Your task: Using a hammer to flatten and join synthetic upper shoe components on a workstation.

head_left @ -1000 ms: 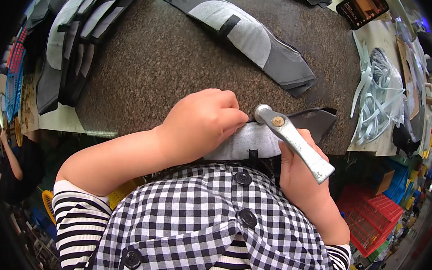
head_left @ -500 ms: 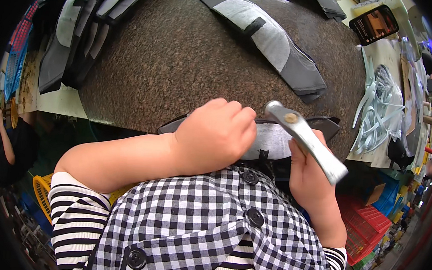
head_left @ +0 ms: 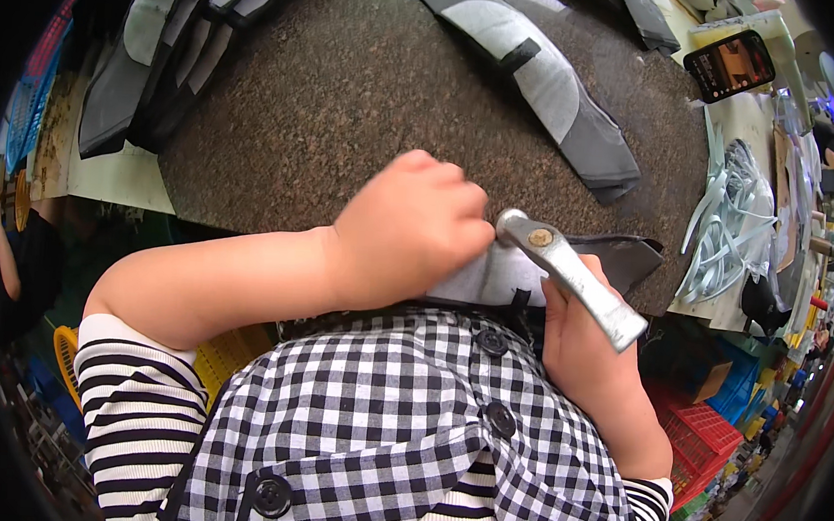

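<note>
Along the table's near edge lies a curved dark grey piece with a whitish patch (head_left: 502, 277) and a small black tab; it looks like layered fabric or leather. My left hand (head_left: 414, 227) is closed over its left part, knuckles up, and its fingertips are hidden beneath. A metal hammer (head_left: 573, 287) is gripped in my right hand (head_left: 589, 333). Its round face sits right beside my left knuckles, over the upper edge of the piece. The handle is hidden in my fist. To the right, the pointed grey end of the piece sticks out past the hammer.
A similar grey-and-white piece (head_left: 551, 92) lies farther back on the brown speckled tabletop (head_left: 302, 110). Several more are stacked at the left (head_left: 117, 94). Pale strips (head_left: 725, 222) and a phone (head_left: 731, 68) are at the right. A red crate (head_left: 697, 445) stands below.
The hammer head has come down and left, closer to my left hand. My left hand has shifted slightly up and left, covering more of the piece's left side.
</note>
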`<state>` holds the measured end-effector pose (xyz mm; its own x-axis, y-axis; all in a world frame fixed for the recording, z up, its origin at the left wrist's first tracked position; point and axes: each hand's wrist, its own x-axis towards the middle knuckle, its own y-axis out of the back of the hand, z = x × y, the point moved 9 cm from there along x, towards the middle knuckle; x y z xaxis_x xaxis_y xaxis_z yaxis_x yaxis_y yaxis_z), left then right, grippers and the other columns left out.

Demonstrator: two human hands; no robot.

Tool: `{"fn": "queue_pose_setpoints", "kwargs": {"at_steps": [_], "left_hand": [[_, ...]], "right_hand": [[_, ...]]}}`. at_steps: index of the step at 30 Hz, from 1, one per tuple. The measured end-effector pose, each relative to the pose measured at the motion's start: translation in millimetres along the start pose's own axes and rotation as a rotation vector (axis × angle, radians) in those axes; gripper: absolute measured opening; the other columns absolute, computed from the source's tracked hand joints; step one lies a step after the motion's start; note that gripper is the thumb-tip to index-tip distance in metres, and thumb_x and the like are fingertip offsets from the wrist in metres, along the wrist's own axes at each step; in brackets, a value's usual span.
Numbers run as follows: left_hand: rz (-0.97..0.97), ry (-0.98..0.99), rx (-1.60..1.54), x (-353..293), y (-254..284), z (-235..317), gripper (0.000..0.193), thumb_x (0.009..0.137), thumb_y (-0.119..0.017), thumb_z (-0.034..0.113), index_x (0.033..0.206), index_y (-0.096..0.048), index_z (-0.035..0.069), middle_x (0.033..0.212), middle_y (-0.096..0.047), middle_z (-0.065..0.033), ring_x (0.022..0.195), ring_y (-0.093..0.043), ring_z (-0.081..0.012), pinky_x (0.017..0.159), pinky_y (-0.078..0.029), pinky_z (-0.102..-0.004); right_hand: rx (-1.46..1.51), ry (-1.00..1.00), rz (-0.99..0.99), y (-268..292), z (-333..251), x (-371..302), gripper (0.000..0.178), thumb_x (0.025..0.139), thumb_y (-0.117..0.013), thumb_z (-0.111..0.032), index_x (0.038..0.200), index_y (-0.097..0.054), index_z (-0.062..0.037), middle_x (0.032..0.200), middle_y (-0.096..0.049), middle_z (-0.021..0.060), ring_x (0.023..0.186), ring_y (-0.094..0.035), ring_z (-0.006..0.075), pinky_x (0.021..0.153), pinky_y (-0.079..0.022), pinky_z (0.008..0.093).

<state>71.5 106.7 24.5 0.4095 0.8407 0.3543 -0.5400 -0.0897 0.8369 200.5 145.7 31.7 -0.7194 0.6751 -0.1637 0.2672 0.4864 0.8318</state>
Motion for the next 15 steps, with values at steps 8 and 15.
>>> {"fn": "queue_pose_setpoints", "kwargs": {"at_steps": [8, 15], "left_hand": [[-0.077, -0.097, 0.186, -11, 1, 17, 0.022, 0.076, -0.064, 0.015, 0.094, -0.069, 0.006, 0.081, -0.06, -0.006, 0.08, -0.06, -0.023, 0.077, -0.046, -0.0359], [-0.172, -0.142, 0.221, -23, 2, 16, 0.017, 0.078, -0.061, 0.016, 0.09, -0.07, 0.007, 0.089, -0.061, -0.0024, 0.085, -0.06, -0.0203, 0.084, -0.045, -0.037]], "right_hand": [[-0.004, 0.027, 0.067, 14, -16, 3, 0.015, 0.093, -0.056, -0.002, 0.107, -0.058, 0.0008, 0.095, -0.06, 0.0176, 0.08, -0.063, 0.0373, 0.071, -0.05, 0.0397], [-0.02, 0.024, -0.067, -2, -16, 15, 0.018, 0.091, -0.058, -0.001, 0.109, -0.058, 0.0006, 0.092, -0.061, 0.0162, 0.079, -0.063, 0.0357, 0.069, -0.05, 0.0402]]}}
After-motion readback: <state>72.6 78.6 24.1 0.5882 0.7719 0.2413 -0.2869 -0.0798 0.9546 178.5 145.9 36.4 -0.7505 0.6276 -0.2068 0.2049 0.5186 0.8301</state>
